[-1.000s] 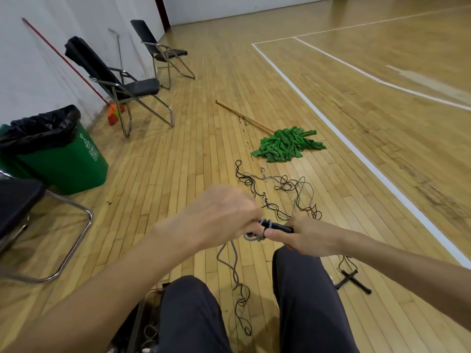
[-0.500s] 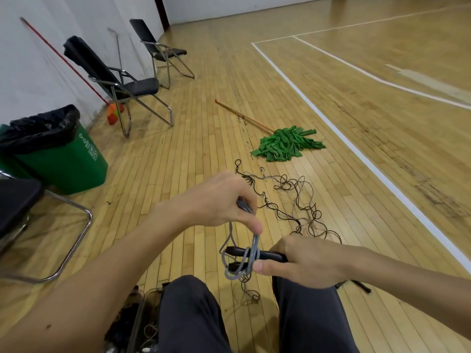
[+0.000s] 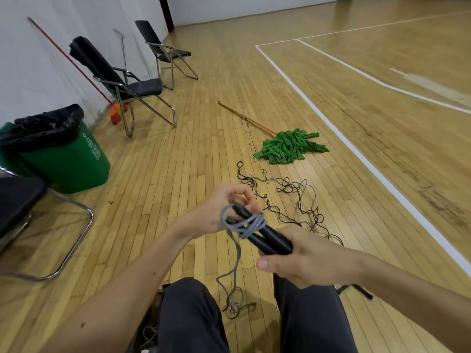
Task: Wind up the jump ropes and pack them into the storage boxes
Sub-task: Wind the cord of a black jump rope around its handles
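1. The ends of the handles (image 3: 265, 235) are lying hidden inside the right hand (image 3: 313, 261), which is gripping them above the knees.
2. The left hand (image 3: 224, 207) is pinching the grey rope (image 3: 248, 224) looped around them.

White print on the green bin (image 3: 58, 165) is illegible

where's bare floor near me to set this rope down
Bare boards lie between the green bin and the rope tangle, and between that tangle and the white court line. Crowded: straight ahead, tangle then mop; close in, the gray rope's loose tail.
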Motion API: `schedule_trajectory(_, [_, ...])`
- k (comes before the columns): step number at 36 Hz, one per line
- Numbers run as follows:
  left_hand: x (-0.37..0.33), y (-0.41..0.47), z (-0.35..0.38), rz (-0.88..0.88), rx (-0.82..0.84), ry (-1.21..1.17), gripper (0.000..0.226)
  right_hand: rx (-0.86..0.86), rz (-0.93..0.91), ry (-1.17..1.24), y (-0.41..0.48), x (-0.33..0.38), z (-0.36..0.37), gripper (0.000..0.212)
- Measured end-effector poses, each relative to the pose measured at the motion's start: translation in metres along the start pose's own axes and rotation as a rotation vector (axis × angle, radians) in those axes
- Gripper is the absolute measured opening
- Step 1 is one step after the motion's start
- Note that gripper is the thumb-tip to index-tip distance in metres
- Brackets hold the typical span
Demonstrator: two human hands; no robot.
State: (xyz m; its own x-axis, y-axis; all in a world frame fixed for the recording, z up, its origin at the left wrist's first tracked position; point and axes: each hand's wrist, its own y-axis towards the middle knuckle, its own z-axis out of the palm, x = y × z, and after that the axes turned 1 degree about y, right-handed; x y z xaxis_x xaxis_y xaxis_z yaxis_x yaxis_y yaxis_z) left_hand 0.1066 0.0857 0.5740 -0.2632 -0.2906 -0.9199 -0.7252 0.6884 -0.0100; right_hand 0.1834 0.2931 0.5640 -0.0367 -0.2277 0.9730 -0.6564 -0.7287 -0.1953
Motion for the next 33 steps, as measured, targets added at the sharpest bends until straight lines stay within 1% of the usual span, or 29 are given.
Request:
schedule_trajectory(1, [0.002,0.000,0.002,0.005,-0.042,-0.016,0.016,-0.013,-0.018,0.076,0.002,0.001,0.000,0.028])
schedule_trajectory(2, [0.001,0.000,0.005,-0.039,-0.107,-0.053,0.011,-0.042,-0.032,0.133,0.003,0.001,0.001,0.028])
schedule_trajectory(3, [0.002,0.001,0.009,-0.082,-0.182,-0.045,0.018,-0.080,-0.045,0.176,0.005,0.000,0.001,0.028])
schedule_trajectory(4, [0.004,0.002,0.013,-0.095,-0.223,-0.046,0.023,-0.122,-0.063,0.211,0.008,0.000,0.001,0.027])
schedule_trajectory(5, [0.008,0.004,0.016,-0.095,-0.234,-0.049,0.022,-0.171,-0.081,0.245,0.010,0.000,0.001,0.028])
schedule_trajectory(6, [0.009,0.004,0.019,-0.100,-0.235,-0.070,0.016,-0.221,-0.097,0.279,0.012,-0.001,0.001,0.028])
schedule_trajectory(7, [0.009,0.005,0.022,-0.117,-0.239,-0.091,0.023,-0.269,-0.111,0.309,0.013,-0.002,0.001,0.028])
schedule_trajectory(8, [0.011,0.006,0.024,-0.138,-0.249,-0.113,0.039,-0.309,-0.122,0.329,0.015,-0.003,0.001,0.027])
schedule_trajectory(9, [0.011,0.006,0.025,-0.152,-0.256,-0.118,0.049,-0.340,-0.131,0.341,0.016,-0.004,0.000,0.025])
schedule_trajectory(10, [0.013,0.006,0.027,-0.151,-0.269,-0.117,0.051,-0.364,-0.135,0.350,0.018,-0.006,-0.001,0.023])
schedule_trajectory(12, [0.019,0.004,0.029,-0.136,-0.271,-0.098,0.039,-0.397,-0.131,0.374,0.021,-0.011,-0.004,0.019])
schedule_trajectory(14, [0.022,0.003,0.032,-0.141,-0.277,-0.099,0.030,-0.425,-0.122,0.394,0.024,-0.018,-0.006,0.020])
schedule_trajectory(17, [0.028,0.000,0.035,-0.162,-0.262,-0.086,0.031,-0.492,-0.094,0.369,0.028,-0.032,-0.008,0.024])
schedule_trajectory(19, [0.033,-0.004,0.037,-0.186,-0.240,-0.057,0.030,-0.538,-0.058,0.334,0.032,-0.044,-0.009,0.019])
schedule_trajectory(21, [0.040,-0.008,0.038,-0.224,-0.208,-0.021,0.027,-0.574,-0.018,0.330,0.035,-0.057,-0.008,0.022])
schedule_trajectory(24, [0.048,-0.012,0.039,-0.288,-0.162,0.062,0.026,-0.608,0.036,0.374,0.041,-0.072,-0.008,0.024])
schedule_trajectory(26, [0.052,-0.015,0.039,-0.313,-0.165,0.142,0.029,-0.617,0.070,0.381,0.045,-0.079,-0.008,0.025])
schedule_trajectory(29, [0.056,-0.017,0.037,-0.332,-0.166,0.206,0.032,-0.639,0.106,0.385,0.050,-0.089,-0.009,0.023])
schedule_trajectory(33, [0.057,-0.024,0.032,-0.367,-0.140,0.295,0.027,-0.704,0.181,0.390,0.053,-0.104,-0.020,0.018])
